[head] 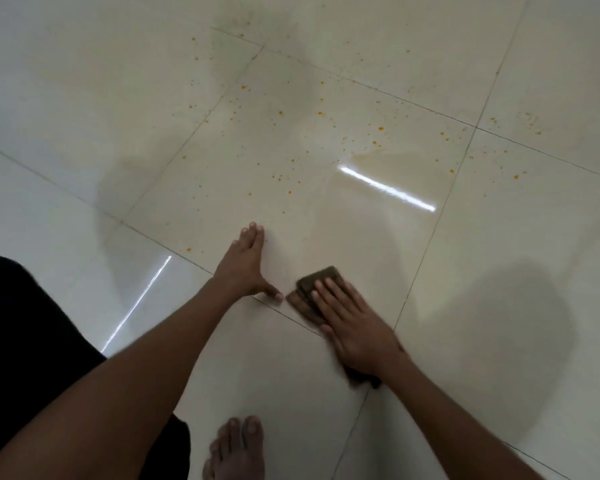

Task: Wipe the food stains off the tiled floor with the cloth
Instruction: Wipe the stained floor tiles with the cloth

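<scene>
Our right hand (355,327) presses flat on the dark folded cloth (317,284); left hand (245,265) braces open-palmed on the tiled floor (499,271). Orange food stains (291,161) beyond may smear if the soiled cloth drags them.

right hand (355,327) flat on cloth (317,289) | left hand (246,263) flat on floor (499,271) | stains (291,161) beyond
</scene>
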